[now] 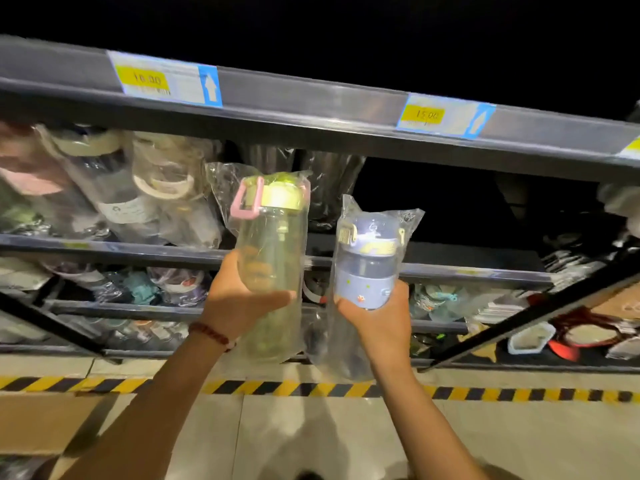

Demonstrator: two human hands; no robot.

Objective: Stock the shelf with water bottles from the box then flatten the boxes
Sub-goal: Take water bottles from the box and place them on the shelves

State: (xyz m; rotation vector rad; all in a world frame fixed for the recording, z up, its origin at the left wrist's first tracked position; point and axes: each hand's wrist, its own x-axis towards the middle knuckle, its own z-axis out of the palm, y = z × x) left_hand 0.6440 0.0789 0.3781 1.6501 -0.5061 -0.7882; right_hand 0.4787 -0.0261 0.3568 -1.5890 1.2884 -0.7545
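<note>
My left hand (239, 299) grips a tall clear bottle (273, 237) with a green lid and pink handle, wrapped in a plastic bag and held upright in front of the shelf. My right hand (377, 320) grips a shorter blue bottle (367, 265) in its own clear bag, also upright. Both bottles are raised level with the middle shelf (104, 245). Several bagged bottles (162, 188) stand on that shelf at the left. Its right part (467, 216) is dark with a gap behind the blue bottle. A brown cardboard box (41, 424) shows at the lower left on the floor.
The upper shelf rail (311, 102) carries yellow price tags (145, 79). Lower shelves hold assorted bagged goods (149, 289) and containers (533, 337). A yellow-black hazard stripe (485, 393) runs along the tiled floor before the rack. A dark diagonal bar (540, 306) crosses at the right.
</note>
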